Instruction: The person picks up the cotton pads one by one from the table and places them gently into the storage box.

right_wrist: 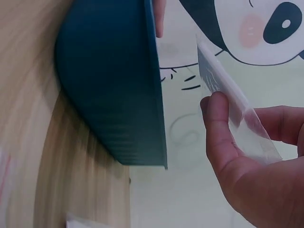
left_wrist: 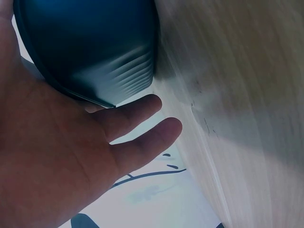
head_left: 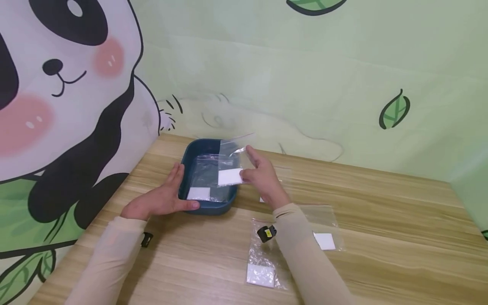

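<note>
A dark blue plastic bin (head_left: 215, 208) stands on the table, a clear zip bag (head_left: 199, 193) with a white rectangle at its lower corner lying inside. My left hand (head_left: 162, 201) rests against the bin's left side with straight fingers, its thumb along the near rim. In the left wrist view two fingers of the left hand (left_wrist: 61, 142) extend beside the ribbed wall. Above the right part of the bin, my right hand (head_left: 263, 176) pinches another clear zip bag (head_left: 230, 177) by its right edge. The right wrist view shows the thumb and fingers of the right hand (right_wrist: 251, 175) on either side of that bag.
Several more clear zip bags with white rectangles lie on the wooden table (head_left: 381, 228): one bag (head_left: 261, 274) near the front, another bag (head_left: 324, 240) right of the forearm, one partly behind the right hand. A panda-print backdrop (head_left: 305, 76) hangs behind the table.
</note>
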Tool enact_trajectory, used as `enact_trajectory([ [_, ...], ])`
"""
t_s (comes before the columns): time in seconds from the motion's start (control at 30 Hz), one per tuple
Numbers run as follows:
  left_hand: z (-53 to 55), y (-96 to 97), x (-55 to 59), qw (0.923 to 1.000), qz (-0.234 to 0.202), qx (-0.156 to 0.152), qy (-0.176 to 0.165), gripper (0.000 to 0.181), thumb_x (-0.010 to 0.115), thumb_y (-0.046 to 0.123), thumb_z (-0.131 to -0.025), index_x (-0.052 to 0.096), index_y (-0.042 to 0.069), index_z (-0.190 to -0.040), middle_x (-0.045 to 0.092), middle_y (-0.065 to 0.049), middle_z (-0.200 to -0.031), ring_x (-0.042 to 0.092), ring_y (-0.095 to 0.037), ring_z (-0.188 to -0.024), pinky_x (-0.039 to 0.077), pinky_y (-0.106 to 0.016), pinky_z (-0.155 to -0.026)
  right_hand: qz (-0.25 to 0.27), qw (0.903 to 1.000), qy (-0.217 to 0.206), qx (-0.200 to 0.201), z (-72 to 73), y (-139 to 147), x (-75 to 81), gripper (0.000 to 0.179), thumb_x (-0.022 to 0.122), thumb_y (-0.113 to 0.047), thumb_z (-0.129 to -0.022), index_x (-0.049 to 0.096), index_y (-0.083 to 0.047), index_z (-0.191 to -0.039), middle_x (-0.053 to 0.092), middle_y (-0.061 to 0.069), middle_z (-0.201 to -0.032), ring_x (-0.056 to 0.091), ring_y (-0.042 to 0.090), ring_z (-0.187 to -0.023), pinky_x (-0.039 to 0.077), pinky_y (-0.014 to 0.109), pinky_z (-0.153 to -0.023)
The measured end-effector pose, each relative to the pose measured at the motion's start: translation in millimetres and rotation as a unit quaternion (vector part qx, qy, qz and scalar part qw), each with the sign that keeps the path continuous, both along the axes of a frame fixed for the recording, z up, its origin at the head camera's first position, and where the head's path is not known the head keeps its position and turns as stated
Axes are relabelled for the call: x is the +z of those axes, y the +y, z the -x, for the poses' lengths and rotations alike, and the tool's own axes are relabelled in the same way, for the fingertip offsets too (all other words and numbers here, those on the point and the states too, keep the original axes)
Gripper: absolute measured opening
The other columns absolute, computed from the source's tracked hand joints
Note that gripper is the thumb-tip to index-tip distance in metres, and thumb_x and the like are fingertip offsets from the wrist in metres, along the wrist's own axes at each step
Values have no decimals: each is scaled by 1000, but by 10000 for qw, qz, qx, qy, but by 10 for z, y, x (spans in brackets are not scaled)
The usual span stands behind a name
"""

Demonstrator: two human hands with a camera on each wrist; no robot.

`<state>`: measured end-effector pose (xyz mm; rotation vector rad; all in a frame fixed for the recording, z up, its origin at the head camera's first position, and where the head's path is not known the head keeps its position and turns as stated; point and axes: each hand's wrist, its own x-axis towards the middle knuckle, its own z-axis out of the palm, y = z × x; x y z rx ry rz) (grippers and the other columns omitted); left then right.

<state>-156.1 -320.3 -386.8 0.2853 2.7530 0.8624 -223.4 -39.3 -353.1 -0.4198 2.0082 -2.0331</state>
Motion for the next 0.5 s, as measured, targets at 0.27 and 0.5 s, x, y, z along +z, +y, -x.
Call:
enact_trajectory([
  [0.27, 10, -2, -2, 10000, -10, -19, 28, 132, 73, 64, -83, -10, -7, -156, -17, -30, -162, 5, -51, -148, 19, -59, -116, -77, 9994, -279, -164, -6, -195, -48, 85, 56, 21, -82, 30, -5, -159, 25, 10, -165, 63, 31, -106, 58, 29, -76],
  [0.5, 18, -22, -25, 10000, 9, -3, 1, 132, 73, 65, -83, -11, -6, -156, -19, -29, -162, 6, -51, -148, 19, -59, -116, -304, 9984, -425, -210, -26, -398, -84, 86, 56, 21, -82, 30, -6, -159, 27, 12, -164, 60, 20, -78, 54, 23, -65],
])
